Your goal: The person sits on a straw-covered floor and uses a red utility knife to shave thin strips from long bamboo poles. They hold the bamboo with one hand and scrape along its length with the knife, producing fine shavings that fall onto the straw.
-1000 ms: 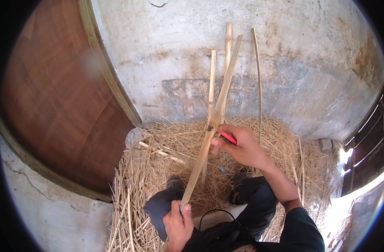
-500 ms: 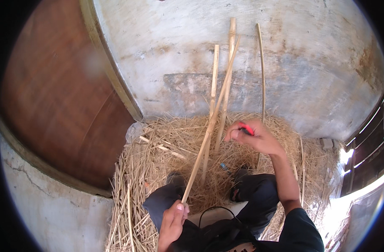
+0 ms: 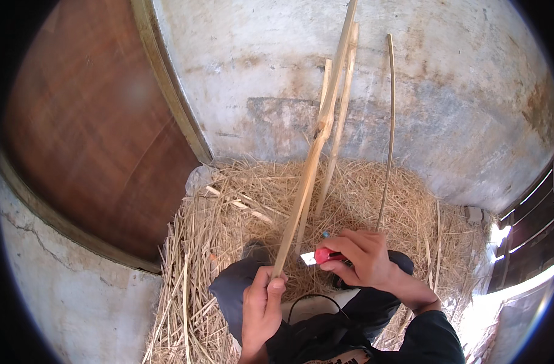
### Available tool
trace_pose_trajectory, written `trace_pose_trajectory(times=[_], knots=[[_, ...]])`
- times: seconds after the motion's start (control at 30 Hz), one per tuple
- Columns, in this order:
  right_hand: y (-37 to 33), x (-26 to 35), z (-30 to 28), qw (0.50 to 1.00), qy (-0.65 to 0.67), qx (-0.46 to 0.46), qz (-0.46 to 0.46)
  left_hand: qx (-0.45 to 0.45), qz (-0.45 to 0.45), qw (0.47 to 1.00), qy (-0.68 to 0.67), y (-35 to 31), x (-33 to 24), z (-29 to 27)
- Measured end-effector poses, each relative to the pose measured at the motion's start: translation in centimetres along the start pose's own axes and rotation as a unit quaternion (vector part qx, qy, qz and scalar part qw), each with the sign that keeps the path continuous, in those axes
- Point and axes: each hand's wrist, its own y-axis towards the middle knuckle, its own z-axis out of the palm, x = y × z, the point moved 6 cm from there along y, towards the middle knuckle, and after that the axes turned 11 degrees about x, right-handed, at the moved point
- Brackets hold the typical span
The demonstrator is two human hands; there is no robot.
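My left hand (image 3: 262, 308) is closed around the lower end of a long, pale bamboo strip (image 3: 310, 167), which slants up and away toward the wall and has a darker node partway along. In my right hand (image 3: 365, 258) is a red utility knife (image 3: 326, 255), gripped in closed fingers. Its short bright blade points left toward the strip, a small gap apart from it. Behind the held strip, two more bamboo strips (image 3: 339, 136) stand leaning, partly covered by it. A thin curved strip (image 3: 391, 121) leans on the wall farther right.
Dry shavings (image 3: 386, 188) cover the ground ahead, with loose slivers heaped (image 3: 195, 303) at the left. A stained wall (image 3: 465, 79) rises in front. The brown door panel (image 3: 95, 133) is at the left, and dark slats (image 3: 531, 224) stand at the right.
My right hand has come down and nearer, and the knife's blade now shows beside the strip. The held strip has risen at its far end, my left hand shifting slightly up and right.
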Motion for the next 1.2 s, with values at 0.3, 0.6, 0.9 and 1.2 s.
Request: trace_pose_trajectory(times=[0.3, 0.6, 0.9, 1.2], knots=[[-0.6, 0.9, 2.1, 0.998, -0.036, -0.038, -0.035, -0.004, 0.038, 0.997, 0.071, 0.3, -2.8, 1.2], [-0.7, 1.2, 2.2, 0.996, -0.049, -0.055, -0.056, -0.03, 0.039, 0.992, 0.12, 0.2, -4.1, 1.8], [-1.0, 1.2, 1.9, 0.994, -0.081, -0.061, -0.047, -0.066, 0.06, 0.99, 0.112, 0.3, -4.0, 2.2], [-1.1, 1.3, 1.8, 0.99, -0.117, -0.072, -0.039, -0.037, 0.033, 0.991, 0.121, 0.2, -3.5, 2.2]])
